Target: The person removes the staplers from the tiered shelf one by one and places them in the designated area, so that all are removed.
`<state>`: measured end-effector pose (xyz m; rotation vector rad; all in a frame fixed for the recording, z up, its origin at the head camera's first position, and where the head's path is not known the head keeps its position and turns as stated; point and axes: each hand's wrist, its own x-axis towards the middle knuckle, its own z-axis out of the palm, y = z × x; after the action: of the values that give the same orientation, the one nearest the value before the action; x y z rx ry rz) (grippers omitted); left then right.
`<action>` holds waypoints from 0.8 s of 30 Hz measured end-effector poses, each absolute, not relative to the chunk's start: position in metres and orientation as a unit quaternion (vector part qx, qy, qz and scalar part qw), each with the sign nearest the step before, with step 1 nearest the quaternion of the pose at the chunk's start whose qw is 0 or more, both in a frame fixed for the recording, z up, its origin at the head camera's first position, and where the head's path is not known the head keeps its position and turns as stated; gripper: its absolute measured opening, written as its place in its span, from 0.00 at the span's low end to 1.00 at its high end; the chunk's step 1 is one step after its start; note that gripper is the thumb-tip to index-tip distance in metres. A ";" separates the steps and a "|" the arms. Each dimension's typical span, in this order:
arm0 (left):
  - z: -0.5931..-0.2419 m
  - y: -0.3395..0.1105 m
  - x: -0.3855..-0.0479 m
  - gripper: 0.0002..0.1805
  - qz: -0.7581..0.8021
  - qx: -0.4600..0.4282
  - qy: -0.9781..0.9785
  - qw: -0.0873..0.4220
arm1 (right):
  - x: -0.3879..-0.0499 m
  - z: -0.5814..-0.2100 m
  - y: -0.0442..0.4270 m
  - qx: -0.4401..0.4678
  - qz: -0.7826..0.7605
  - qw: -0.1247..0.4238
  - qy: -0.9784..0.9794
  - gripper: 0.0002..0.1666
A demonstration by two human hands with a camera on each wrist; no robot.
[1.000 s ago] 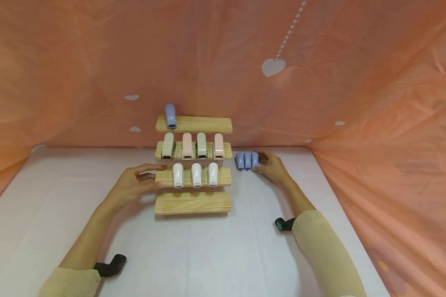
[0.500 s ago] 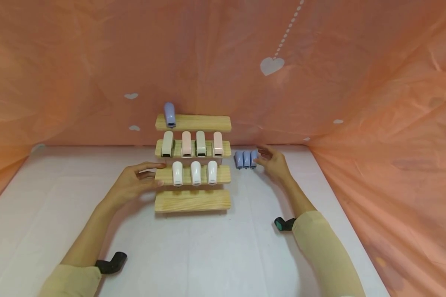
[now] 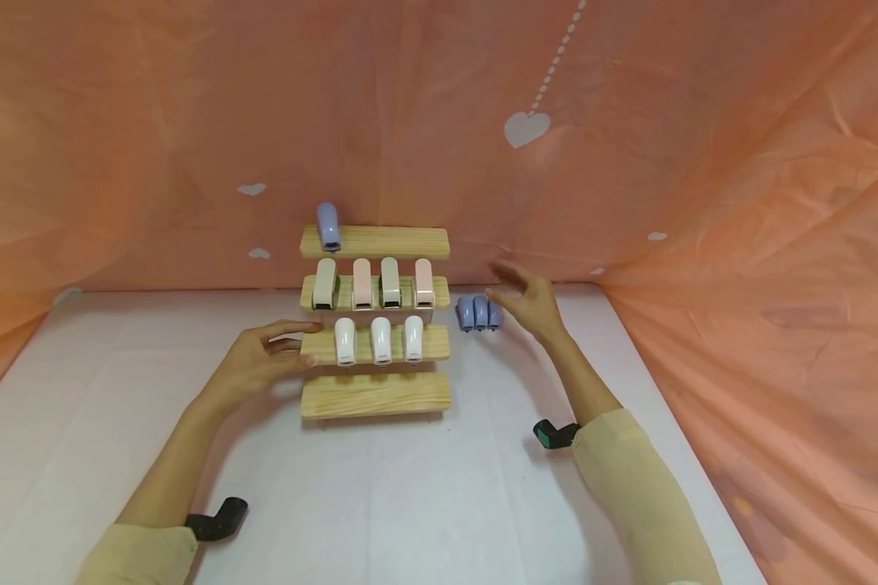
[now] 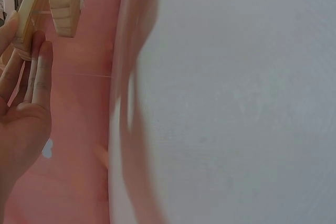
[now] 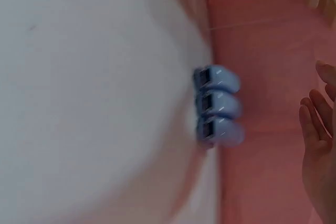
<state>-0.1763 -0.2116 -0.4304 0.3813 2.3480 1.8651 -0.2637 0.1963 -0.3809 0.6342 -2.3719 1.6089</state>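
A tiered wooden rack point(image 3: 375, 396) stands mid-table in the head view. My left hand point(image 3: 252, 370) holds the left end of its second-lowest plank, thumb in front and fingers behind; the left wrist view shows the same plank point(image 4: 32, 11) between them. My right hand point(image 3: 534, 307) hovers just right of and above three purple-blue staplers point(image 3: 480, 312), fingers apart and holding nothing. These staplers point(image 5: 220, 103) sit side by side on the table, right of the rack. Another purple-blue stapler point(image 3: 328, 226) rests at the top plank's left end.
Pale green and pink staplers point(image 3: 362, 283) line the plank below the top. Three white staplers point(image 3: 381, 340) rest on the plank under that one. The lowest plank bears nothing. Orange cloth point(image 3: 410, 122) with pale hearts hangs behind the white table point(image 3: 410, 504).
My right hand has moved off the three purple-blue staplers, upward and slightly back, and its fingers have spread. The left hand keeps its hold on the plank. The head view has shifted slightly.
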 end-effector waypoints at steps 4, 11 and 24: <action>-0.430 -0.212 -0.176 0.29 0.618 0.127 0.774 0.060 | -0.261 -0.366 0.188 0.234 0.534 0.113 -0.805 0.28; -0.431 -0.212 -0.176 0.29 0.625 0.132 0.767 0.062 | -0.259 -0.347 0.172 0.264 0.539 0.121 -0.791 0.28; -0.433 -0.213 -0.177 0.30 0.625 0.133 0.767 0.064 | -0.252 -0.315 0.132 0.345 0.504 0.146 -0.778 0.27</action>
<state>-0.1767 -0.2128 -0.4325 0.4009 2.3167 1.8865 -0.2518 0.1325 -0.3146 0.9928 -2.2409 1.4498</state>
